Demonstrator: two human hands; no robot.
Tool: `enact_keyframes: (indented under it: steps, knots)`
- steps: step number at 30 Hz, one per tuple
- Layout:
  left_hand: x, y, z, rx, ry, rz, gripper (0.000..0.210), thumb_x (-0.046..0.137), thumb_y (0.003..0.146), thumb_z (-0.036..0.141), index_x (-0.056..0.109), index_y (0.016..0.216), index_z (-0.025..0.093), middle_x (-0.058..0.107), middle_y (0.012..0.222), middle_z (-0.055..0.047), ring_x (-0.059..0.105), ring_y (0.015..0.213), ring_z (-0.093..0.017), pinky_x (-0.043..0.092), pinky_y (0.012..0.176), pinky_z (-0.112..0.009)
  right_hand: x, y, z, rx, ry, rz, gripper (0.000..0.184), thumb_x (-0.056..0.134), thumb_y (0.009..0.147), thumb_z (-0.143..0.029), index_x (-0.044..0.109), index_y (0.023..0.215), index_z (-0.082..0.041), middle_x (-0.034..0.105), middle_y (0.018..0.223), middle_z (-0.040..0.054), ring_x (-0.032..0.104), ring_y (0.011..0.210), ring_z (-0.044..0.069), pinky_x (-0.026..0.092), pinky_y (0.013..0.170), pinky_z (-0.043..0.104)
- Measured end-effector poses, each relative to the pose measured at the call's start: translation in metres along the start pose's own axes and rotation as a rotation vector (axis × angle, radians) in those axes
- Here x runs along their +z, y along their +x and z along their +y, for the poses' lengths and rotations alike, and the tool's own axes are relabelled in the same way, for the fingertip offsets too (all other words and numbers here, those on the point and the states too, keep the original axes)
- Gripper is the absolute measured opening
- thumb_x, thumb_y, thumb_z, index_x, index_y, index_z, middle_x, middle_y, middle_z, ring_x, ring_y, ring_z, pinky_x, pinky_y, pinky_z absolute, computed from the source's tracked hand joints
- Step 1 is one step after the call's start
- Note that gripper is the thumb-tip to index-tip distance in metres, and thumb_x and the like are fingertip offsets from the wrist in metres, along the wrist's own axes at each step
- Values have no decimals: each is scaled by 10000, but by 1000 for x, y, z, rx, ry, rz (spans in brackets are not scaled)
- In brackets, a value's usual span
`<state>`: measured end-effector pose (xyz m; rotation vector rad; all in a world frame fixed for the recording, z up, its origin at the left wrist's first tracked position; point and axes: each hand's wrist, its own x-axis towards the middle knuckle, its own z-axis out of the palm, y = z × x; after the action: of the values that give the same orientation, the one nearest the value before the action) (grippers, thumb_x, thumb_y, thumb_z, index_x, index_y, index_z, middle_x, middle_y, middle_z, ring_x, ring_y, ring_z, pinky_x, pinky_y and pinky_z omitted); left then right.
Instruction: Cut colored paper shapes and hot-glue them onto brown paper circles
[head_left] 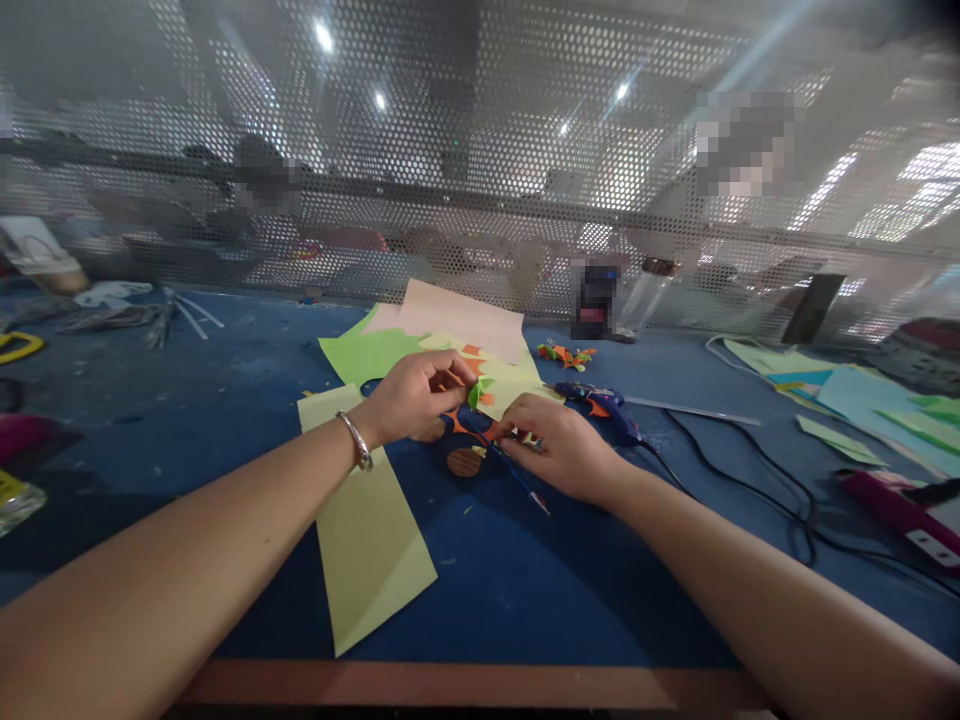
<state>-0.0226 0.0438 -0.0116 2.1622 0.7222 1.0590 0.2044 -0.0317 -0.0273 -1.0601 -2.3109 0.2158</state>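
My left hand (420, 398), with a bracelet at its wrist, is closed in a pinch on a small green paper piece (480, 391). Close beside it, my right hand (559, 442) has its fingertips pressed together by orange paper scraps (459, 424); whatever they hold is too small to make out. A thin blue pen-like tool (529, 488) runs out from beneath my right fingers. Just below the hands lies a round brown disc (464, 462). The blue glue gun (616, 412) rests right of my right hand.
Pale yellow paper (375, 560) lies under my left wrist, with green paper (360, 352) and pink paper (465, 318) behind. A small orange-green paper piece (568, 355) and a metal ruler (697, 409) are further right. Black cable (750, 510) leads toward a purple power strip (900, 515). A perforated metal screen (450, 180) stands behind.
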Motion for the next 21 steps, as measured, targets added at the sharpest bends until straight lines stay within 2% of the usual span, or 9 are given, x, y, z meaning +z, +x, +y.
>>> enact_keyframes:
  steps: [6,12,16,21]
  knots:
    - [0,0,1,-21,18,35,91,693,805,179,689,893,158,722,814,-37,677,729,-127,554,681,-238,9,4,-7,31,-100,-126,135,637,874,-108,714,968,-167,662,995,80,630,919,210,483,809,317]
    - [1,0,2,-16,1,25,94,695,804,190,690,894,160,720,809,-38,678,722,-132,555,673,-245,14,7,-8,53,-111,-150,120,632,869,-97,710,923,-171,661,991,78,624,912,204,482,810,308]
    - [0,0,3,-19,7,26,101,694,798,199,691,891,160,716,805,-36,671,722,-134,547,677,-247,12,6,-6,41,-57,-113,117,640,858,-72,698,894,-168,666,953,70,624,905,201,482,811,310]
    - [-1,0,4,-44,-21,8,109,690,797,198,682,897,157,708,819,-35,666,736,-127,538,689,-241,-2,1,-4,-20,84,2,79,624,910,-125,683,917,-176,672,946,58,627,899,182,490,832,314]
